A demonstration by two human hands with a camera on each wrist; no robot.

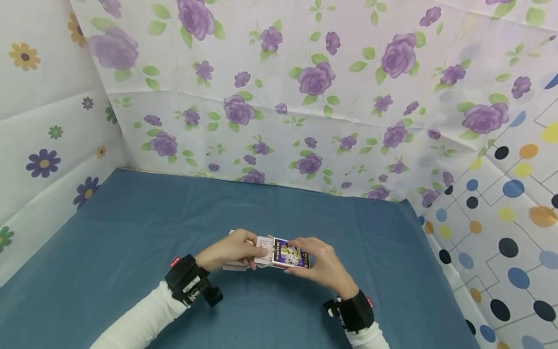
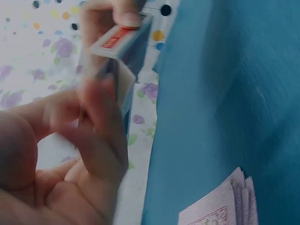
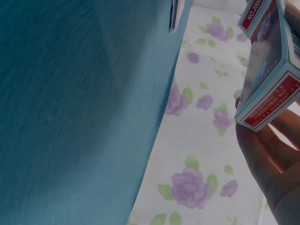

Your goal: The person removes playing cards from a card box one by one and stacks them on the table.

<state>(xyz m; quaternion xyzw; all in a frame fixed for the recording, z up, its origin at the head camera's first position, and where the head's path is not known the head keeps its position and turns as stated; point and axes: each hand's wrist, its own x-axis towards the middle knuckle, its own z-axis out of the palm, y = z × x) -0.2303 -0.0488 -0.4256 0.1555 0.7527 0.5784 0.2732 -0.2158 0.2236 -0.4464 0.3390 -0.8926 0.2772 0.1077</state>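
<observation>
A purple, white and yellow playing card box (image 1: 290, 254) lies in the grip of my right hand (image 1: 320, 261), thumb on the near edge and fingers on the far one. In the right wrist view the box (image 3: 272, 70) shows a red printed panel on its side. At the left end of the box, playing cards (image 1: 264, 244) with a patterned back stick out, and my left hand (image 1: 231, 249) pinches them with its thumb on top. Beneath that hand, a loose stack of cards (image 2: 211, 211) rests on the cloth, partly hidden in the head view.
Blue cloth (image 1: 174, 208) covers the table. A floral sheet (image 1: 270, 97) hangs behind it, with patterned sheets at the left and right sides. Black cameras are strapped to both wrists.
</observation>
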